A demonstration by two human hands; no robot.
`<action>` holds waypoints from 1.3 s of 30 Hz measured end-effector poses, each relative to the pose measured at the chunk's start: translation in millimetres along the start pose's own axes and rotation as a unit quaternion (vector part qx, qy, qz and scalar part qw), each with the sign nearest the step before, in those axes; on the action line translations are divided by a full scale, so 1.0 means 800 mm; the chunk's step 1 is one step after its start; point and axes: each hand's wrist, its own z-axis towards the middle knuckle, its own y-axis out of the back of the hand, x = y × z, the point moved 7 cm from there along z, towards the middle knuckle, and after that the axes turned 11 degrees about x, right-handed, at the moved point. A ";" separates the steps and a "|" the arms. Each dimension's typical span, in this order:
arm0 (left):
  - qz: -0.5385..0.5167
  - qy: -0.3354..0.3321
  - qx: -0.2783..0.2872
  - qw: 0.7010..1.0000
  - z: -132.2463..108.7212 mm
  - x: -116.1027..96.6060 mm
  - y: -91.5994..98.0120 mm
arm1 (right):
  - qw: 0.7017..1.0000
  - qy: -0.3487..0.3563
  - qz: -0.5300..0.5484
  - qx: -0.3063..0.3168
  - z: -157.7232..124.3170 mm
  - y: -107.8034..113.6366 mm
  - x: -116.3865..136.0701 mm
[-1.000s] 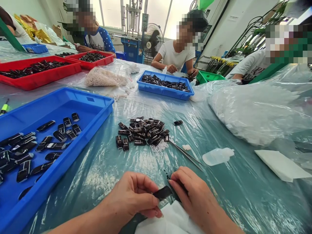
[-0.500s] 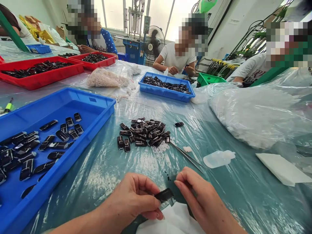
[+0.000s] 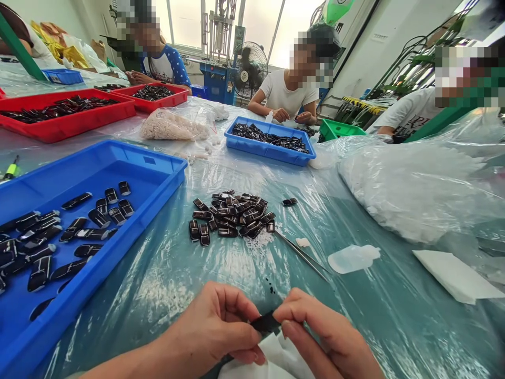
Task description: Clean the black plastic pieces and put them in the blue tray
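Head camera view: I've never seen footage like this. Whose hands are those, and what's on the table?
No machine here: the camera sits on a person's head, looking forward and down, so the bare hands at the bottom are theirs. The left hand and right hand pinch one small black part between them, above a white cloth. On the plastic-covered table lie a pile of similar parts, tweezers, a small bottle and, left, a blue tray holding more. Other people sit opposite.

Small flat black part (image 3: 265, 322), roughly level, pinched at both ends, above white cloth (image 3: 276, 359)
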 end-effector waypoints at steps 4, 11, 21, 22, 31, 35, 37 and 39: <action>0.002 0.005 -0.009 1.000 -0.001 -0.002 0.002 | 0.999 -0.003 0.026 -0.046 0.004 0.016 -0.022; -0.008 0.002 -0.025 1.000 -0.004 -0.006 0.005 | 0.996 0.007 -0.091 -0.008 0.021 0.011 -0.050; -0.013 0.001 -0.026 1.000 -0.004 -0.007 0.005 | 0.971 0.014 -0.237 -0.018 0.026 -0.010 -0.043; -0.013 0.001 -0.026 1.000 -0.004 -0.007 0.005 | 0.971 0.013 -0.238 -0.020 0.026 -0.011 -0.044; -0.007 0.005 -0.022 1.000 -0.002 -0.004 0.006 | 0.971 0.005 -0.238 -0.023 0.028 -0.011 -0.047; -0.009 0.004 -0.025 1.000 -0.003 -0.005 0.006 | 0.970 0.001 -0.240 -0.019 0.028 -0.011 -0.048; -0.007 0.004 -0.025 1.000 -0.004 -0.006 0.005 | 0.970 0.000 -0.244 -0.016 0.028 -0.012 -0.048; -0.007 0.004 -0.023 1.000 -0.004 -0.007 0.004 | 0.968 0.001 -0.249 -0.014 0.027 -0.013 -0.047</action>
